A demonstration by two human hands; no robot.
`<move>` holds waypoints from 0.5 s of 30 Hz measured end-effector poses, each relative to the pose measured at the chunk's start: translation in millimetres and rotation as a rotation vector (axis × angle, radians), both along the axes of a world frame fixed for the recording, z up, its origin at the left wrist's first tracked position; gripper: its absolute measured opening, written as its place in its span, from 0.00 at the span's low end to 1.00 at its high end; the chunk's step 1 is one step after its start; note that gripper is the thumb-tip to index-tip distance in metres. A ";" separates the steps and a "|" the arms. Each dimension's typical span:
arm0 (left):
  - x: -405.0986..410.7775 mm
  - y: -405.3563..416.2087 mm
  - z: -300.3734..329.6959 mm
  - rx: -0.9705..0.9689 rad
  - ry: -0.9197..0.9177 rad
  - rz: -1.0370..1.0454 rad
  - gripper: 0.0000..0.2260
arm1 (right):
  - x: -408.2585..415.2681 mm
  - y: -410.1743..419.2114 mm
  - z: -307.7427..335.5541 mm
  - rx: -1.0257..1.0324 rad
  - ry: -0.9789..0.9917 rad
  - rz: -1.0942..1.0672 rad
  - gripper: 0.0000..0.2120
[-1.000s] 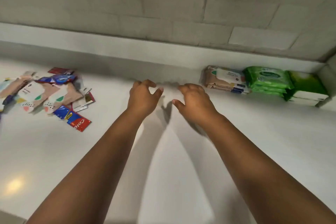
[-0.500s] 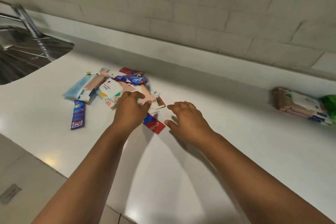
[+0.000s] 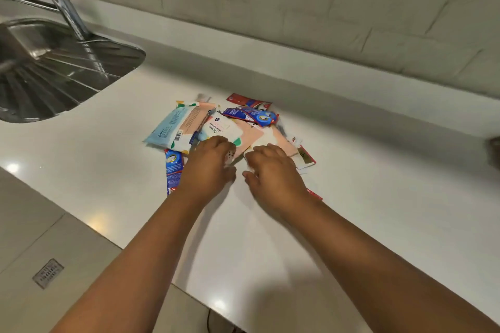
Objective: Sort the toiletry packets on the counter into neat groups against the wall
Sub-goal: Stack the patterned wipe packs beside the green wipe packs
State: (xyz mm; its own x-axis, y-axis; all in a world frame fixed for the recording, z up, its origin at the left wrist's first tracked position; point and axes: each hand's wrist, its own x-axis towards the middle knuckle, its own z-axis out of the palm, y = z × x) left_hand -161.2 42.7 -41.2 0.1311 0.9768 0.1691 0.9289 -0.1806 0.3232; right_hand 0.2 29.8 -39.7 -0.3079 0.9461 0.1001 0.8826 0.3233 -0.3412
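While both hands were down on the near edge of the heap of toiletry packets (image 3: 230, 127), nothing there was sorted yet, and the heap lay well out from the wall (image 3: 297, 8), mid-counter (image 3: 378, 197). The left hand (image 3: 209, 167) had its fingers curled onto a white packet with coloured spots (image 3: 221, 128); whether it truly gripped it, I could not tell. The right hand (image 3: 273, 173) lay fingers-down on the peach packets (image 3: 253, 135), grip hidden too. The danger, I judged, was the overlap: lifting one could drag its neighbours, and the slim blue sachet (image 3: 173, 170) by the left wrist sat nearest the counter's front edge. A careless sweep might also send packets left toward the steel sink (image 3: 54, 73).
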 end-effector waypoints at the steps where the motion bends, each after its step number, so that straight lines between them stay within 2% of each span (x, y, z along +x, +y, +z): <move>1: -0.2 1.0 -1.1 0.042 -0.003 -0.009 0.19 | -1.9 1.6 -1.8 0.011 0.007 -0.018 0.17; 4: -3.1 2.7 -9.8 0.143 -0.007 -0.050 0.08 | -3.6 5.9 -4.8 0.052 0.055 -0.070 0.16; 6: -6.6 1.7 -17.0 0.143 -0.001 -0.061 0.02 | -4.6 9.3 -4.0 0.074 0.094 -0.097 0.16; 15: -14.7 -28.4 -25.8 0.064 -0.024 -0.083 0.04 | -11.4 20.4 4.7 0.106 0.084 -0.076 0.15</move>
